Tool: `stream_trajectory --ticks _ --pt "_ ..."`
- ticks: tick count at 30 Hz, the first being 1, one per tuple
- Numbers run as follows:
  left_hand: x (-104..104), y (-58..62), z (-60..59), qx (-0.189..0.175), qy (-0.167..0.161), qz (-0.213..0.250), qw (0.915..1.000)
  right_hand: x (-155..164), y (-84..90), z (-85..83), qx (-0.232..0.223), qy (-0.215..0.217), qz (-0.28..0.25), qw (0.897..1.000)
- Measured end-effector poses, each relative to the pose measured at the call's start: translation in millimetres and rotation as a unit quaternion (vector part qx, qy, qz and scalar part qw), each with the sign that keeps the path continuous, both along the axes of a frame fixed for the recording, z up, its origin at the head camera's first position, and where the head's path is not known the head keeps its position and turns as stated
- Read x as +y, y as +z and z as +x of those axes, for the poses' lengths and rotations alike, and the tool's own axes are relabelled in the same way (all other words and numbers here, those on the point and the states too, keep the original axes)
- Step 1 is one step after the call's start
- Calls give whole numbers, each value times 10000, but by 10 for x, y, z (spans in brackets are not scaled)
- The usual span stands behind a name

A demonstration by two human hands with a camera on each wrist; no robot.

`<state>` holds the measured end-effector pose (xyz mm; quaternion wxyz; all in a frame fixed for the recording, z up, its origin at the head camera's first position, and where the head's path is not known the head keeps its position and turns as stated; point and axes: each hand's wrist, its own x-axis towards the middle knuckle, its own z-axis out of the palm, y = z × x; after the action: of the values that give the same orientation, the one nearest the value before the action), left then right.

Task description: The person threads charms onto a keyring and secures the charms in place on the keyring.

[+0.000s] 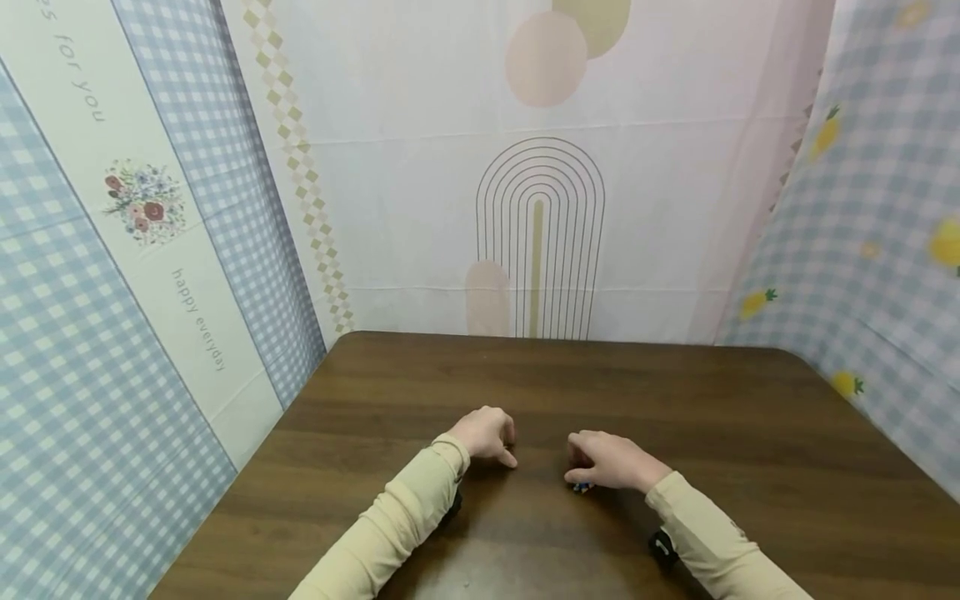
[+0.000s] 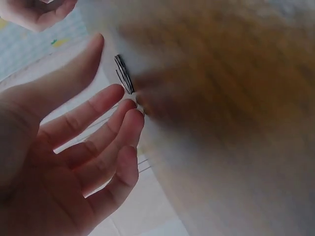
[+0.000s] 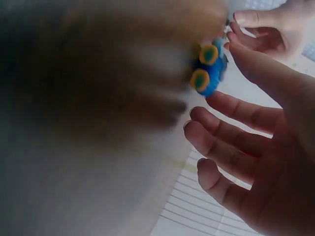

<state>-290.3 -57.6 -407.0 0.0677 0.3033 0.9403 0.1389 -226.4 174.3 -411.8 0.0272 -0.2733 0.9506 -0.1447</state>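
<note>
- Left hand [image 1: 487,433] rests loosely open near a metal ring [image 2: 123,73], holding nothing.
- Right hand [image 1: 607,461] hovers relaxed over a blue toy [image 3: 209,69]; neither item grasped yet.

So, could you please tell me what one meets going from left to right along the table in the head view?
Left sleeve → left hand → bare strip of the brown table → right hand, with a small blue toy under it → right sleeve.
</note>
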Motion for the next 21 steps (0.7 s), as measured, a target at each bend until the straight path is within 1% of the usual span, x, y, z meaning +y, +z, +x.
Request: stream_trajectory --ticks 5,9,13,15,19,21 --pt "29 18 27 94 6 -114 9999 -58 -29 31 128 213 116 9996" --pt "39 28 46 10 -5 -136 9999 -95 -56 27 396 373 200 9983" --pt "37 25 47 -55 -74 -108 9999 -124 -54 26 536 461 8 9975" --pt "30 19 44 -173 -84 -3 9998 -136 -43 32 548 499 -95 9972" --pt "6 11 44 -551 -54 410 9976 -152 -32 46 515 502 -210 9972" --pt "-10 13 52 -606 -102 536 9967 -154 -31 52 513 502 -263 9971"
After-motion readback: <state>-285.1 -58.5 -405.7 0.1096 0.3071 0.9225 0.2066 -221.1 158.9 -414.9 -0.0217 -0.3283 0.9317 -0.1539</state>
